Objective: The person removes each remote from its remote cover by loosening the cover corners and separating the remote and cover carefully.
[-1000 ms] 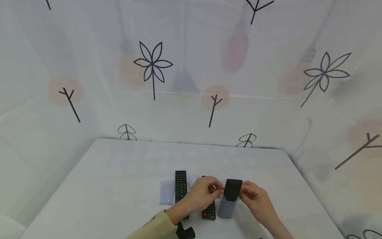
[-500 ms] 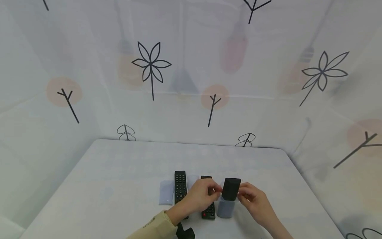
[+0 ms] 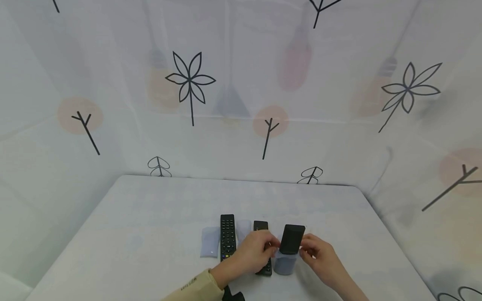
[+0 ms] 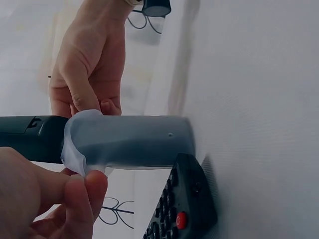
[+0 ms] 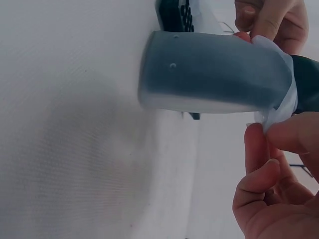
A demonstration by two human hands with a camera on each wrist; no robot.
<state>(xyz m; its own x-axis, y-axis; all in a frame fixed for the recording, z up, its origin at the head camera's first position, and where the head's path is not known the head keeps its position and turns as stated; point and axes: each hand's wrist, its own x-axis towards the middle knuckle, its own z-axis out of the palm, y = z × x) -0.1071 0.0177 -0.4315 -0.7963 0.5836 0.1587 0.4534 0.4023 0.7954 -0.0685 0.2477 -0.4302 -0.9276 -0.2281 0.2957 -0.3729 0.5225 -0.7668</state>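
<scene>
A black remote control (image 3: pixel 292 239) stands upright on the table, its lower part inside a translucent soft remote cover (image 4: pixel 134 142). The cover's rim is folded outward around the remote. My left hand (image 3: pixel 254 254) pinches this rim from the left between thumb and fingers. From the right, my right hand (image 5: pixel 279 184) pinches the opposite side of the rim. In the head view the cover's lower part (image 3: pixel 285 265) shows between both hands. Another black remote with a red button (image 4: pixel 182 220) lies close beside the cover, partly hidden under my left hand in the head view.
A longer black remote (image 3: pixel 227 236) lies farther left, partly behind my left forearm. Two pale, flat translucent pieces (image 3: pixel 209 242) lie beside the remotes. A black object (image 3: pixel 233 296) sits at the bottom edge by my sleeve. Patterned fabric hangs behind the white table (image 3: pixel 150 217).
Both hands have moved slightly down with the cover's rim, which now sits lower around the upright remote. The remote has stayed about in place.
</scene>
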